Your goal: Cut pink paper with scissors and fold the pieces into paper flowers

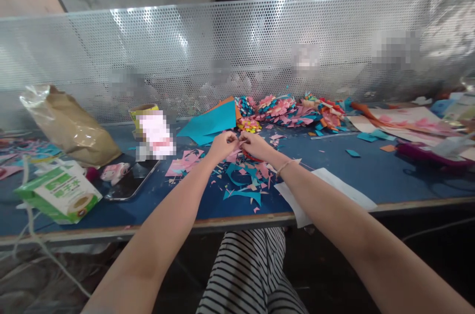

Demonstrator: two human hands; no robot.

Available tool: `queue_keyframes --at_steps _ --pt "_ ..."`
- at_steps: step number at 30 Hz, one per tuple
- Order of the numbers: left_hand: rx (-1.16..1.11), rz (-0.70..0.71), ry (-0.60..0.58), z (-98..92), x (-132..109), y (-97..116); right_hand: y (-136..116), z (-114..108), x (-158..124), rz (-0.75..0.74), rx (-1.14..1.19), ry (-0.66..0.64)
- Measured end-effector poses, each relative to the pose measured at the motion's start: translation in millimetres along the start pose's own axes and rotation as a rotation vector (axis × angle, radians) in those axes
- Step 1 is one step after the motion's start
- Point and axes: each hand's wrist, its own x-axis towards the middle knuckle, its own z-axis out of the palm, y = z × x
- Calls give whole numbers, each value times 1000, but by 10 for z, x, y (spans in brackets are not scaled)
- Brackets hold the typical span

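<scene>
My left hand [223, 146] and my right hand [256, 146] meet above the blue table, fingers pinched close together. A small piece of pink paper [241, 144] shows between the fingertips; its exact shape is partly hidden. Below and around the hands lie pink paper scraps [185, 161] and curved blue paper offcuts [243, 197]. Just beyond them, blue paper sheets [211, 121] rest at a slant over an orange one. Folded paper flowers [278, 109] in pink, blue, yellow and red are heaped behind my right hand.
On the left stand a brown paper bag [74, 126], a green and white box [61, 193] and a phone [133, 180]. White paper [334, 190] lies under my right forearm. To the right is a purple tool [434, 156]. A perforated metal screen [260, 47] closes the back.
</scene>
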Motion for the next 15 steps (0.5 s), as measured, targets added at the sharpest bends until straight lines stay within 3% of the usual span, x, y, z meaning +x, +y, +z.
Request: queue_keyframes --at_steps 8,15 --pt "-50 -39 -30 -46 -7 113 -62 -60 -10 3 -7 -16" --pt "-57 -26 -7 -31 -7 88 -60 -66 -5 8 19 -35"
